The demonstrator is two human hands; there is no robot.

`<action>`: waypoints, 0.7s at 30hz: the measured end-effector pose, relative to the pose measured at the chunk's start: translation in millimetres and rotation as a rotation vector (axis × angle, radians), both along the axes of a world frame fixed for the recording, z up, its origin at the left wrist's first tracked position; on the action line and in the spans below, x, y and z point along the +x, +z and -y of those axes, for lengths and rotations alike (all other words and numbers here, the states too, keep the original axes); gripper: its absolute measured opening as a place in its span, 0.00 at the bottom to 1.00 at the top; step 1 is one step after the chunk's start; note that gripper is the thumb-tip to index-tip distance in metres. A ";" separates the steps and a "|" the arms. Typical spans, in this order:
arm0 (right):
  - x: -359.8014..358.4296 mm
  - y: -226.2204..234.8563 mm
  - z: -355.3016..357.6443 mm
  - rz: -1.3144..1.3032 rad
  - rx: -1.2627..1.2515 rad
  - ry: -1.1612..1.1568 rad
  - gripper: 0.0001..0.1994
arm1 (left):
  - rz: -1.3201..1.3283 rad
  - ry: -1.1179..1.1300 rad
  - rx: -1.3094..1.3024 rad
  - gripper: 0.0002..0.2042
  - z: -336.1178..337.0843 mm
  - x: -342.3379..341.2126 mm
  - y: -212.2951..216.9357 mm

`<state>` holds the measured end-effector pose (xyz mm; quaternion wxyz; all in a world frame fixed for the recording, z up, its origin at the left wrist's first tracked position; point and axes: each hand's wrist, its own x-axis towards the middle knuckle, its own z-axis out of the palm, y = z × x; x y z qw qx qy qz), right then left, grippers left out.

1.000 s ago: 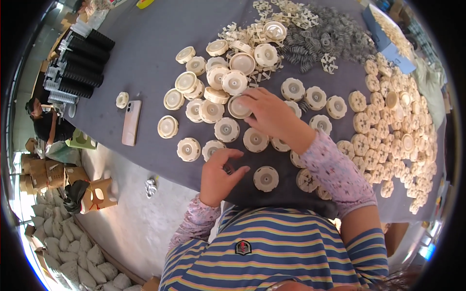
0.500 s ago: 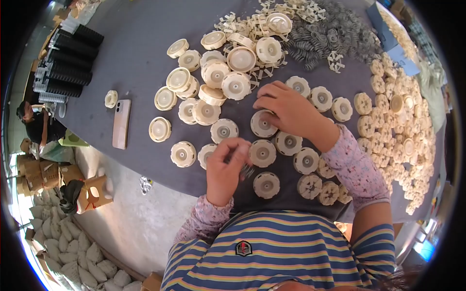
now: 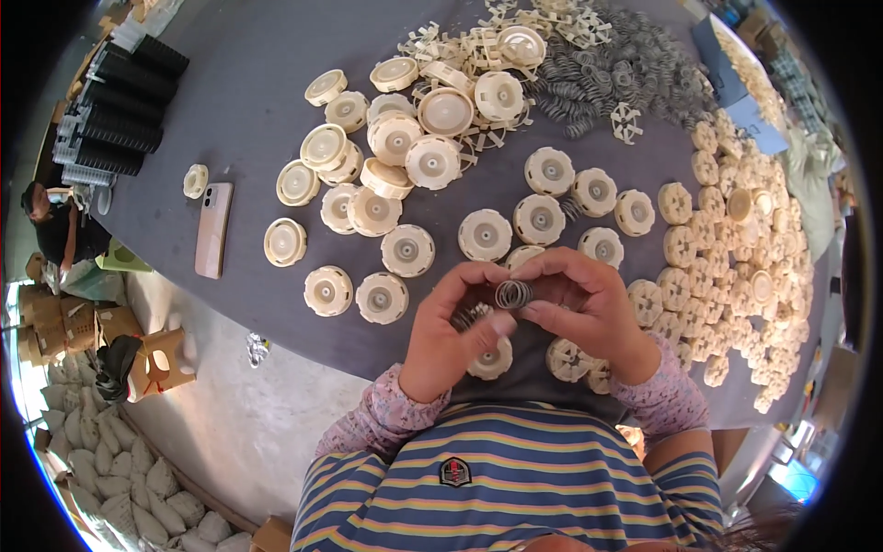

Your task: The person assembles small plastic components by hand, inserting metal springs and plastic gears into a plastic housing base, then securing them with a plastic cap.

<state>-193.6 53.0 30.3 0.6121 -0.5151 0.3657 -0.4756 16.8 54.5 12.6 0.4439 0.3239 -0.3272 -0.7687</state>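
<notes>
Both hands meet close to my body, above round cream plastic caps with notched rims. A grey coil spring [image 3: 513, 294] sits between the fingertips of my right hand [image 3: 593, 304], which is closed on it. My left hand [image 3: 446, 327] is closed too, its index fingertip beside that spring, with more coil springs [image 3: 469, 316] held in its curled fingers. Partly covered below the hands is one cap [image 3: 490, 360]. Just beyond them stands another cap [image 3: 485, 235], recessed side up. A loose spring [image 3: 572, 208] lies between two caps farther off.
Piled caps [image 3: 394, 138] lie at centre-left, with cream clip pieces [image 3: 460, 46] and a heap of springs [image 3: 616, 74] behind. Many small notched discs [image 3: 727, 248] spread over the right side. A phone [image 3: 213, 230] and black stacked parts [image 3: 129, 110] are on the left.
My right hand has drawn back from the caps toward my left hand, and a spring now shows at its fingertips. My left hand has moved slightly right. The whole view has shifted a little.
</notes>
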 end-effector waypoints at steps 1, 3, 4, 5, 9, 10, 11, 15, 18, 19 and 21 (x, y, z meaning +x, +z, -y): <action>-0.2 1.6 -4.2 0.013 0.055 -0.007 0.19 | 0.077 0.000 -0.077 0.14 -4.0 -3.2 4.0; -2.2 3.3 -6.3 0.023 0.110 -0.014 0.18 | 0.192 0.017 -0.164 0.19 -7.7 -3.9 -1.2; -3.2 2.8 -6.7 -0.081 0.005 -0.044 0.18 | 0.191 0.018 -0.162 0.19 -7.7 -3.1 -0.6; -4.7 2.4 -7.0 -0.186 -0.100 -0.075 0.18 | 0.181 -0.015 -0.127 0.18 -6.8 -2.8 -0.6; -16.1 15.8 -4.7 -0.545 -0.331 -0.009 0.18 | 0.266 -0.008 -0.272 0.17 -8.0 -6.1 -1.6; -16.2 16.7 -6.8 -0.518 -0.310 -0.030 0.18 | 0.262 -0.015 -0.272 0.17 -7.5 -6.6 -1.7; -17.1 17.6 -8.1 -0.492 -0.290 -0.051 0.18 | 0.242 -0.055 -0.154 0.15 -6.9 -5.2 -1.3; -20.2 22.2 -6.7 -0.614 -0.612 -0.152 0.20 | 0.080 -0.203 0.227 0.10 -0.8 1.4 -9.1; -22.1 26.9 -0.9 -0.642 -0.619 -0.175 0.20 | 0.000 -0.183 0.266 0.10 -0.8 4.0 -16.6; -21.9 20.2 4.5 -0.572 -0.432 -0.127 0.20 | 0.000 -0.185 0.270 0.10 -1.2 6.0 -15.7; -20.2 8.6 19.6 -0.519 -0.243 -0.071 0.15 | 0.130 -0.087 0.204 0.12 -0.8 12.0 -11.2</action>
